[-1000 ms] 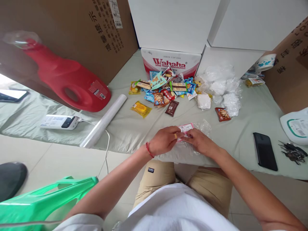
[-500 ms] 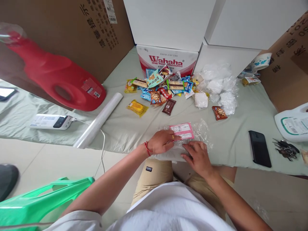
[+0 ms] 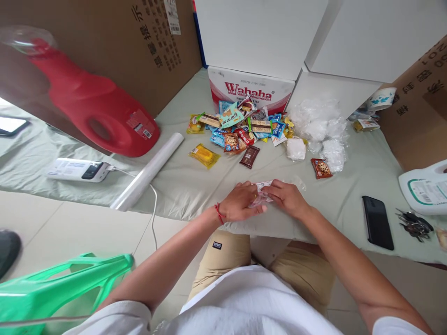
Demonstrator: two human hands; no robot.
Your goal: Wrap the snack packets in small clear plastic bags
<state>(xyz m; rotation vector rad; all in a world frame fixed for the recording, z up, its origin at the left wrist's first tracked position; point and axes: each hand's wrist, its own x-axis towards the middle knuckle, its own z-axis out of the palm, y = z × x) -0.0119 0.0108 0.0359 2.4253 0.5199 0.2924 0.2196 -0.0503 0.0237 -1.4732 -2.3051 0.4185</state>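
A flat pink-and-white packet (image 3: 264, 185) lies in clear plastic film near the front edge of the cloth-covered table, largely hidden by the fingers. My left hand (image 3: 240, 203) holds the packet's left side, its fingers bent over it and its thumb stretched out to the right. Over the packet's right side, my right hand (image 3: 287, 197) has its fingers closed on the film. Crumpled film shows just beyond the right knuckles. Farther back are a dark brown snack packet (image 3: 249, 157) and a yellow wrapped snack (image 3: 204, 156).
A heap of snacks (image 3: 240, 125) and a pile of crumpled film (image 3: 321, 121) lie before the Wahaha box (image 3: 251, 88). At left are a film roll (image 3: 150, 170), power bank (image 3: 78, 170) and red jug (image 3: 104, 107); at right, a phone (image 3: 377, 222) and keys (image 3: 415, 223).
My right hand has moved up and inward onto the packet, folding film over it. The film that spread out to the right is now mostly gathered in. My left thumb has stretched out.
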